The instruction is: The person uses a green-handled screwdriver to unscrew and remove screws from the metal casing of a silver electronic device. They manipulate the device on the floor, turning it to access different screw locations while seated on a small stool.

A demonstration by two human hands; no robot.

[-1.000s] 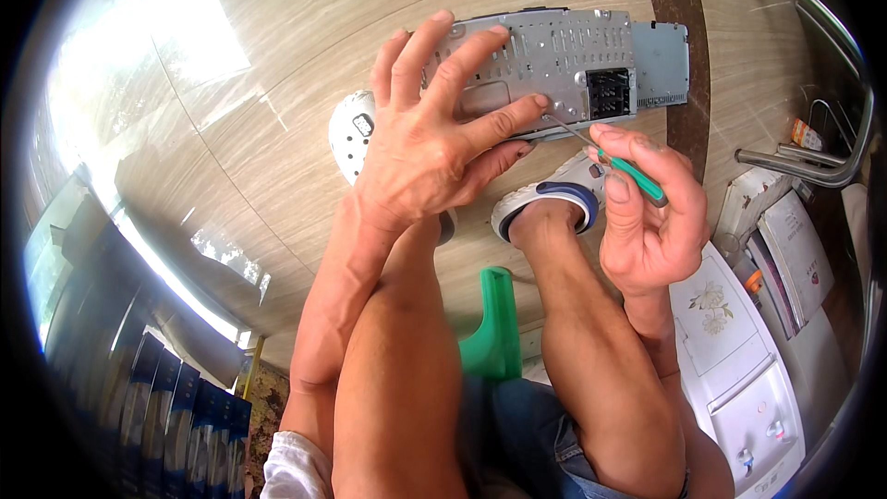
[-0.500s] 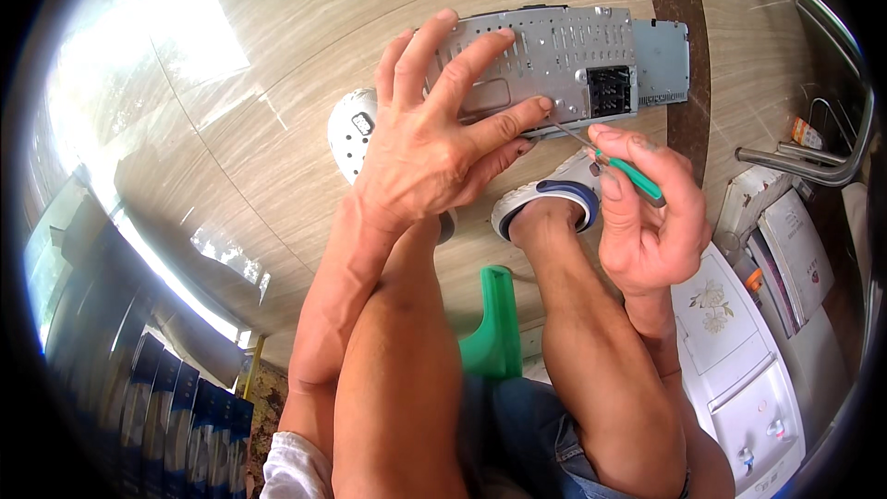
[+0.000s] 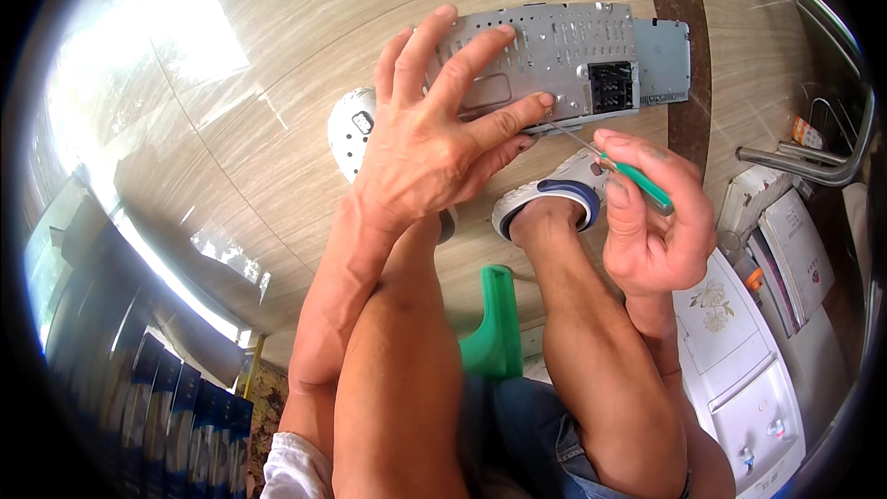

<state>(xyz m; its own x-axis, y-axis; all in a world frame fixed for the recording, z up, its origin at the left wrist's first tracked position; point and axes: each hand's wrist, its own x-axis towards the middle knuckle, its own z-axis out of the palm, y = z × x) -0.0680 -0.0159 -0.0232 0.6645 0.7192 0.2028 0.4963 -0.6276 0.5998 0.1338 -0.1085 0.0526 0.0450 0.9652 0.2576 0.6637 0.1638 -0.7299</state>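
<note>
A grey metal car stereo (image 3: 564,42) has its vented side up and a black connector socket (image 3: 611,86) near the right end. My left hand (image 3: 434,115) grips it, fingers spread over the metal and thumb at the near edge. In my right hand (image 3: 661,212) is a small screwdriver (image 3: 647,188) with a green handle, pinched between thumb and fingers. Its thin shaft points up and left to the stereo's near edge, by my left index fingertip. Whether the tip touches anything is too small to tell.
A flat blue-grey metal panel (image 3: 662,60) extends at the stereo's right end. My feet wear white clogs (image 3: 348,134) on the tiled floor. Between my legs is a green plastic piece (image 3: 499,323). Metal tubing (image 3: 822,166), boxes (image 3: 795,249) and a white dispenser (image 3: 739,360) stand at right.
My right hand and the screwdriver have shifted slightly right and down, and the shaft has drawn back a little. The stereo has tilted slightly. My left hand keeps its place.
</note>
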